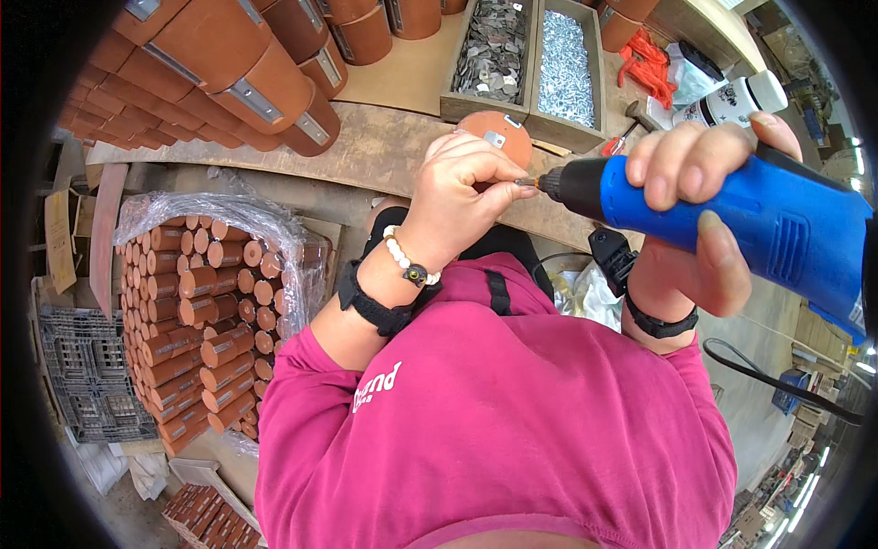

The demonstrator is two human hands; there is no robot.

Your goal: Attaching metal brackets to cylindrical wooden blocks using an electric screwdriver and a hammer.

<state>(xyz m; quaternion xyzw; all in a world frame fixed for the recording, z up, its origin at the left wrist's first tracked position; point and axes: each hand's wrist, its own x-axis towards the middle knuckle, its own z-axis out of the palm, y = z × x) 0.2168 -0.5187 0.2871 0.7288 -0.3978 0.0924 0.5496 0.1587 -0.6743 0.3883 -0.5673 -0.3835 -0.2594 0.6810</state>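
Note:
My right hand (700, 197) is wrapped around a blue electric screwdriver (782, 233) with a black nose, held level and pointing left. My left hand (462, 178) is closed in a pinch at the tip of its bit (549, 182). Between thumb and forefinger there appears to be a small screw (524, 182), mostly hidden by the fingertips. Just beyond the left hand, on the wooden bench, lies a round terracotta-coloured piece (510, 137) with a small metal plate on it. The left hand covers part of that piece.
Wooden boxes of flat metal plates (494, 50) and silver screws (565, 69) stand on the bench (384, 151). Stacked terracotta-coloured cylinders (247, 82) rise at far left. A wrapped bin of cylinders (210, 320) is below. A hammer (640, 114), white bottle (732, 101) and black cable (777, 384) are right.

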